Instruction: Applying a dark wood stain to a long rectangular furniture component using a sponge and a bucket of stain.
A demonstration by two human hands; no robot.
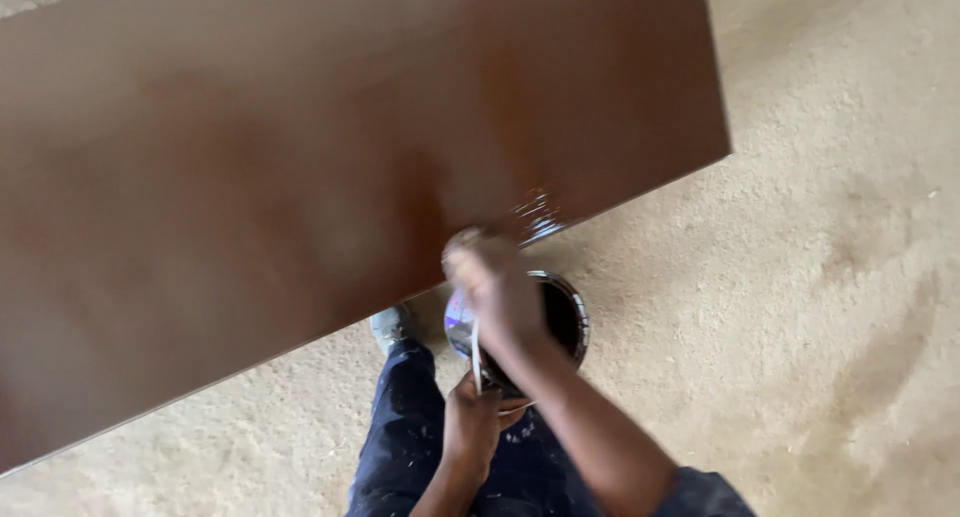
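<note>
Brown glossy board (330,167) across sawdust floor (820,277). Below its edge, tin of dark stain (562,317), gripped underneath by left hand (472,422). Right hand (495,287) closed round blurred brush (535,217), touching board's edge.

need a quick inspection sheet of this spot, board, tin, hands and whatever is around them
surface: large brown board, glossy and wet-looking, tilted across the view above the floor
job's things: round tin of dark liquid just below the board's edge; blurred brush-like tool at that edge
clutter: nothing seen
grippers: right hand in a closed grip on the blurred tool, over the tin; left hand at the tin's near rim, apparently holding it, with a thin pale strip beside it
cables: nothing seen
surroundings: floor covered in pale sawdust; the person's paint-flecked dark trousers and one pale shoe
</note>
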